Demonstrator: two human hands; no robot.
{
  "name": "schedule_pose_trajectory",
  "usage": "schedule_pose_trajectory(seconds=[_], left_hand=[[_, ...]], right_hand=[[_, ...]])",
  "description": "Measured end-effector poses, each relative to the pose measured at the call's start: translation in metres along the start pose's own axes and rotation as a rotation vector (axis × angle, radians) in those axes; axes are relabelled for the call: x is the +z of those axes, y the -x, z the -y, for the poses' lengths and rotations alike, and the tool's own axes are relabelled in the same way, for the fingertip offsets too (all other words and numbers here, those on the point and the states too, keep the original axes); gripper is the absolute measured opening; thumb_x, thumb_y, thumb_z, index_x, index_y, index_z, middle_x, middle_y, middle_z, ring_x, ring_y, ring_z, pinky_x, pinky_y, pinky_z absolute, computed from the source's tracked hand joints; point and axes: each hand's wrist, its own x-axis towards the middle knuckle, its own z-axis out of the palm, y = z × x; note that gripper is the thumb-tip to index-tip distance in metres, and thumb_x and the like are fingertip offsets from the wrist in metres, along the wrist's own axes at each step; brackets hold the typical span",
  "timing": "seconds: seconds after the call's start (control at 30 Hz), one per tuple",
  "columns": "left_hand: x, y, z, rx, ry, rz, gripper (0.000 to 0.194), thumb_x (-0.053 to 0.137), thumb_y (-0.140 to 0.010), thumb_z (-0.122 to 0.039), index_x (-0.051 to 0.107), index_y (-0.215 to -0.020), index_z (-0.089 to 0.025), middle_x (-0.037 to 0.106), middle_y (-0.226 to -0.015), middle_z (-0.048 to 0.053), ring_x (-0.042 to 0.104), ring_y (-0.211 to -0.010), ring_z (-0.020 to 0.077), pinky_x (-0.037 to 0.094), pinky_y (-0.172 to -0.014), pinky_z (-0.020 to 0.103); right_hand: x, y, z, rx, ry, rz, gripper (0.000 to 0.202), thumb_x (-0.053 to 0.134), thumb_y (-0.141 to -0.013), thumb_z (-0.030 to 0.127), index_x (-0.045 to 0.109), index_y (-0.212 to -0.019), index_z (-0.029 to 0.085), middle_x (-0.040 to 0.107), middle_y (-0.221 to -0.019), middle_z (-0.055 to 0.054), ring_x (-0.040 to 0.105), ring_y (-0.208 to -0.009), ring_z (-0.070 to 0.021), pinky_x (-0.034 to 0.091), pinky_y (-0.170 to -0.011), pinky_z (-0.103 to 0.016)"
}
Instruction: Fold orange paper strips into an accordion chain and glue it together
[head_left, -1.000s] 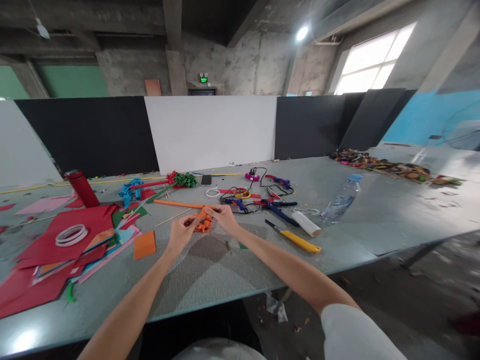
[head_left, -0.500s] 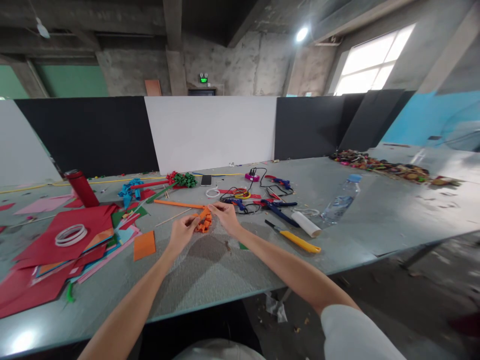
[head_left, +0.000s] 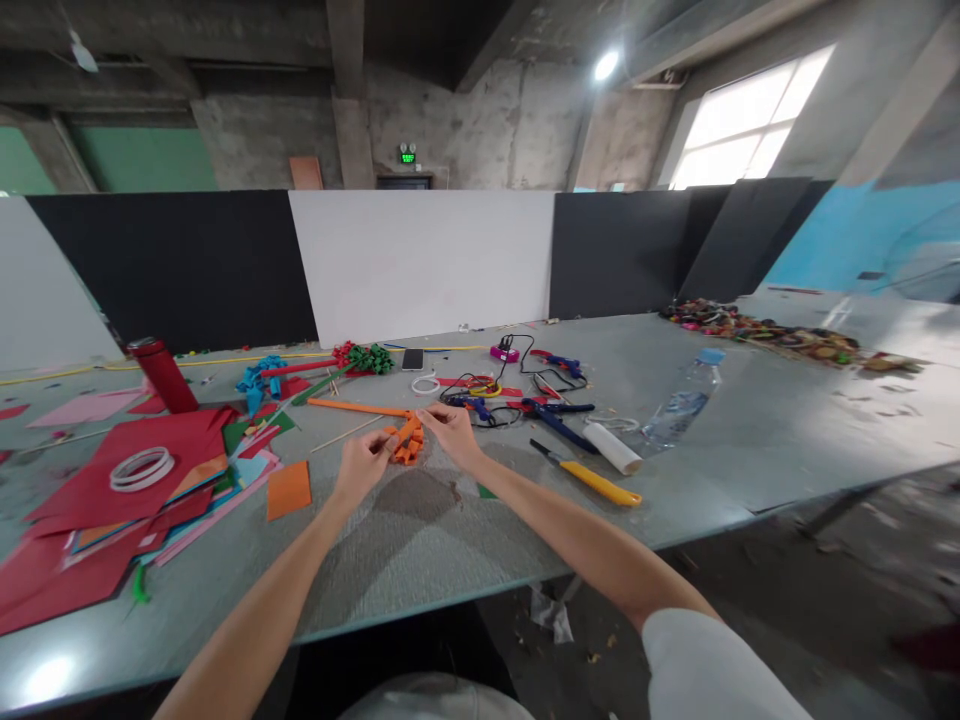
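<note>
Both hands pinch an orange paper flower (head_left: 408, 447) with looped petals, just above the table. My left hand (head_left: 363, 462) grips its left side, fingers closed on the paper. At its upper right, my right hand (head_left: 448, 428) has thumb and fingertips closed on the orange paper where it meets the stem. The orange stem (head_left: 352, 406) stretches left from there. Close by lies a thin wooden stick (head_left: 343, 434). Farther back rest a green paper flower (head_left: 370, 359) and a blue paper flower (head_left: 259, 378), each near a long paper stem.
Red paper sheets (head_left: 150, 440), tape rolls (head_left: 142, 469) and an orange square (head_left: 289, 490) lie left, near a red flask (head_left: 163, 375). Rightward are glue guns (head_left: 469, 405) with cords, pliers (head_left: 559, 420), a yellow cutter (head_left: 600, 483), a white roll (head_left: 613, 447) and a bottle (head_left: 684, 400).
Hardly anything differs. Both hands keep their hold on the orange flower, and its looped petals have shifted slightly between the fingers.
</note>
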Motion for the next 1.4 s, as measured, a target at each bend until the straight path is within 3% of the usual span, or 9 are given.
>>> schedule_pose_trajectory(seconds=[0.27, 0.43, 0.63, 0.93, 1.13, 1.27, 1.4], left_hand=[[0.006, 0.005, -0.006, -0.015, 0.162, 0.134, 0.034, 0.055, -0.087, -0.048, 0.068, -0.083, -0.016, 0.058, -0.059, -0.001, 0.050, -0.051, 0.0117, 0.037, -0.051, 0.023], [0.007, 0.007, -0.007, -0.052, 0.233, 0.098, 0.039, 0.060, -0.084, -0.052, 0.070, -0.096, -0.017, 0.067, -0.069, 0.002, 0.056, -0.055, 0.0130, 0.041, -0.053, 0.023], [0.003, 0.002, 0.001, -0.099, 0.271, 0.024, 0.042, 0.057, -0.085, -0.055, 0.070, -0.080, -0.016, 0.070, -0.066, 0.005, 0.061, -0.056, 0.0151, 0.049, -0.057, 0.025], [0.000, -0.004, 0.009, -0.224, 0.361, -0.131, 0.043, 0.077, -0.067, -0.054, 0.077, -0.082, -0.013, 0.075, -0.070, 0.008, 0.069, -0.062, 0.0203, 0.059, -0.063, 0.034], [-0.002, -0.003, 0.006, -0.225, 0.299, -0.152, 0.032, 0.078, -0.066, -0.045, 0.076, -0.070, -0.013, 0.073, -0.063, 0.007, 0.066, -0.054, 0.0177, 0.055, -0.056, 0.030], [-0.003, -0.002, 0.004, -0.217, 0.241, -0.198, 0.029, 0.080, -0.065, -0.040, 0.067, -0.057, -0.016, 0.068, -0.055, 0.004, 0.062, -0.050, 0.0160, 0.048, -0.049, 0.026], [-0.006, -0.002, 0.002, -0.208, 0.224, -0.235, 0.030, 0.074, -0.072, -0.044, 0.065, -0.059, -0.018, 0.069, -0.058, 0.004, 0.063, -0.053, 0.0163, 0.049, -0.054, 0.027]], right_hand=[[0.001, 0.001, 0.002, -0.011, 0.045, 0.069, 0.032, 0.064, -0.083, 0.048, 0.077, -0.076, 0.019, 0.067, -0.072, -0.003, 0.056, -0.069, -0.0180, 0.042, -0.063, -0.028], [0.001, -0.001, 0.002, 0.021, 0.082, -0.053, 0.034, 0.064, -0.079, 0.050, 0.074, -0.073, 0.017, 0.067, -0.071, -0.004, 0.055, -0.068, -0.0184, 0.042, -0.062, -0.028], [-0.006, -0.006, 0.000, 0.097, 0.042, -0.180, 0.039, 0.064, -0.078, 0.053, 0.072, -0.076, 0.015, 0.060, -0.064, -0.001, 0.048, -0.061, -0.0145, 0.037, -0.056, -0.026], [-0.011, -0.009, -0.001, 0.109, 0.018, -0.213, 0.045, 0.066, -0.075, 0.061, 0.069, -0.070, 0.016, 0.047, -0.056, 0.002, 0.038, -0.055, -0.0119, 0.028, -0.051, -0.026], [-0.010, -0.009, -0.004, 0.106, -0.001, -0.195, 0.044, 0.067, -0.076, 0.060, 0.067, -0.069, 0.017, 0.047, -0.057, 0.003, 0.038, -0.054, -0.0115, 0.027, -0.052, -0.026], [-0.009, -0.009, -0.007, 0.110, 0.005, -0.186, 0.044, 0.066, -0.076, 0.060, 0.067, -0.069, 0.017, 0.047, -0.057, 0.002, 0.038, -0.054, -0.0114, 0.027, -0.051, -0.026], [-0.008, -0.008, -0.005, 0.122, 0.018, -0.168, 0.044, 0.066, -0.076, 0.060, 0.068, -0.070, 0.016, 0.046, -0.056, 0.002, 0.036, -0.053, -0.0113, 0.026, -0.050, -0.026]])
